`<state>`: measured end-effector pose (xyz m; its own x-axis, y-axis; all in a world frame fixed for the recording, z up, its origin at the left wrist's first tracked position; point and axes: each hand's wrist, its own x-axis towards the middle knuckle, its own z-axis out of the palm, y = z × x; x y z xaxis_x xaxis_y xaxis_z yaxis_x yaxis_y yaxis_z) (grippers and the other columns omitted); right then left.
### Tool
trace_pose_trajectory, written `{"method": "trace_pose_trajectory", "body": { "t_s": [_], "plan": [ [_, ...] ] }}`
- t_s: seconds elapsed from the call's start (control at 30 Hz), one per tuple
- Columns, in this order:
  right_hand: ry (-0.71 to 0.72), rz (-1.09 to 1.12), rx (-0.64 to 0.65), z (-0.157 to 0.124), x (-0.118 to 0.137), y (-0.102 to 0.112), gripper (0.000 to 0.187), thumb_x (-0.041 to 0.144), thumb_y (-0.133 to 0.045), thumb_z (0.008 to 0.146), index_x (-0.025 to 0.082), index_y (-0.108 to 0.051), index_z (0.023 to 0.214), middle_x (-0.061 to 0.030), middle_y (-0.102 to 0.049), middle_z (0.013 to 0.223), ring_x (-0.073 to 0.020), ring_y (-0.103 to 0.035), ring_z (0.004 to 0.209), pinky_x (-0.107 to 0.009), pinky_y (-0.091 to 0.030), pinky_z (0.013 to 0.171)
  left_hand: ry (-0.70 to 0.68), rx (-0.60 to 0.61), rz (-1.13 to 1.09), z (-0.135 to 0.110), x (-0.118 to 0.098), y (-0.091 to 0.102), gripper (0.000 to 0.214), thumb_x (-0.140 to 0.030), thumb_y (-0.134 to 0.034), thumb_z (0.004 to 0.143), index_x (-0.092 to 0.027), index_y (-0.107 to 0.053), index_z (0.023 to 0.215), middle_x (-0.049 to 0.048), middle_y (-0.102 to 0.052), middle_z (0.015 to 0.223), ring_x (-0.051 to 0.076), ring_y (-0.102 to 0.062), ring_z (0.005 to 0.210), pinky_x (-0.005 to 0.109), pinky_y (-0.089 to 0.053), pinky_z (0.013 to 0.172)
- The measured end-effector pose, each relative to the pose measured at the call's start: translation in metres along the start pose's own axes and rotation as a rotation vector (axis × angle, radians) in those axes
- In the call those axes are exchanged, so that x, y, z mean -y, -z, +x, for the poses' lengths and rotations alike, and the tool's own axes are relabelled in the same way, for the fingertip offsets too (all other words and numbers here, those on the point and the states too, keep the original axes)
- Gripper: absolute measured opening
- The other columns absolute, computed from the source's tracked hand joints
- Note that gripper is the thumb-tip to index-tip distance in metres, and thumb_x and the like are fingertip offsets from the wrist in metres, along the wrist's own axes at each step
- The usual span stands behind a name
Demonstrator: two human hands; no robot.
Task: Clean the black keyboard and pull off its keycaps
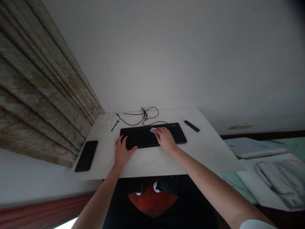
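A black keyboard [143,136] lies across the white desk. My left hand [122,152] grips its left front corner, the fingers along the left end and the thumb at the front edge. Over the keys right of the middle, my right hand [165,138] is closed on a small white folded piece [152,130], like a wipe or tissue. That white piece touches or hovers just above the upper keys; I cannot tell which. The keyboard's black cable [145,114] lies looped and tied behind it.
A black phone [86,156] lies at the desk's left edge. Nearby are a thin blue tool [115,125] and a crumpled clear wrapper [111,118]. A dark narrow stick [192,126] sits to the right. Curtains [47,79] hang at left; papers [257,147] are stacked beside the desk at right.
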<state>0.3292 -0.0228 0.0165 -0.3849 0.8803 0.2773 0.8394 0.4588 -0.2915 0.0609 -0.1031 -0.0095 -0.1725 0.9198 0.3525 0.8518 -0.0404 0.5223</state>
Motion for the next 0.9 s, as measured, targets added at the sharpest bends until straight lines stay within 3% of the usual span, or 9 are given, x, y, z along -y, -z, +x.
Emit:
{"method": "trace_pose_trajectory", "body": {
  "t_s": [0.17, 0.27, 0.47, 0.63, 0.73, 0.9],
  "plan": [
    [0.091, -0.037, 0.094, -0.003, 0.017, -0.009, 0.053, 0.047, -0.029, 0.105, 0.02, -0.055, 0.143, -0.011, -0.046, 0.155, -0.0317, -0.033, 0.147, -0.059, -0.025, 0.117, -0.004, 0.0, 0.013, 0.001, 0.0, 0.0, 0.071, -0.051, -0.074, 0.078, -0.02, -0.053, 0.138, 0.0161, -0.044, 0.147, 0.038, -0.04, 0.139, 0.058, -0.039, 0.115],
    [0.053, -0.042, 0.131, 0.008, 0.015, -0.009, 0.055, 0.049, -0.025, 0.106, 0.023, -0.051, 0.147, -0.0102, -0.043, 0.157, -0.0308, -0.029, 0.149, -0.062, -0.02, 0.119, -0.015, -0.004, 0.018, 0.001, 0.0, 0.001, 0.071, -0.051, -0.073, 0.078, -0.02, -0.053, 0.138, 0.0163, -0.044, 0.146, 0.037, -0.04, 0.139, 0.058, -0.039, 0.115],
    [-0.065, -0.087, 0.117, 0.002, -0.03, 0.008, 0.052, 0.048, -0.027, 0.105, 0.025, -0.052, 0.145, -0.0098, -0.047, 0.155, -0.0328, -0.032, 0.147, -0.069, -0.018, 0.116, -0.001, 0.017, 0.023, 0.001, 0.0, 0.002, 0.07, -0.054, -0.071, 0.079, -0.019, -0.053, 0.138, 0.0161, -0.043, 0.147, 0.037, -0.039, 0.14, 0.059, -0.038, 0.115],
    [-0.236, -0.142, 0.052, -0.01, -0.064, 0.018, 0.052, 0.043, -0.028, 0.105, 0.019, -0.057, 0.141, -0.0139, -0.051, 0.151, -0.035, -0.038, 0.142, -0.065, -0.024, 0.115, 0.013, 0.024, 0.012, 0.001, -0.001, 0.002, 0.071, -0.053, -0.072, 0.079, -0.02, -0.053, 0.138, 0.0156, -0.043, 0.148, 0.038, -0.038, 0.14, 0.059, -0.038, 0.115],
    [-0.229, -0.107, 0.036, -0.005, -0.054, 0.014, 0.054, 0.044, -0.029, 0.105, 0.014, -0.058, 0.14, -0.0168, -0.053, 0.148, -0.0344, -0.039, 0.142, -0.058, -0.029, 0.114, 0.013, 0.02, 0.01, 0.001, -0.001, 0.002, 0.071, -0.053, -0.072, 0.078, -0.021, -0.053, 0.138, 0.0157, -0.044, 0.147, 0.038, -0.039, 0.139, 0.06, -0.038, 0.115],
    [-0.107, -0.02, 0.062, 0.012, 0.005, -0.008, 0.056, 0.048, -0.028, 0.105, 0.015, -0.056, 0.141, -0.0154, -0.05, 0.151, -0.0337, -0.036, 0.144, -0.057, -0.027, 0.116, -0.006, 0.004, 0.009, 0.001, 0.001, 0.001, 0.07, -0.052, -0.072, 0.078, -0.02, -0.053, 0.138, 0.0156, -0.045, 0.146, 0.037, -0.04, 0.138, 0.058, -0.039, 0.115]
  ]
}}
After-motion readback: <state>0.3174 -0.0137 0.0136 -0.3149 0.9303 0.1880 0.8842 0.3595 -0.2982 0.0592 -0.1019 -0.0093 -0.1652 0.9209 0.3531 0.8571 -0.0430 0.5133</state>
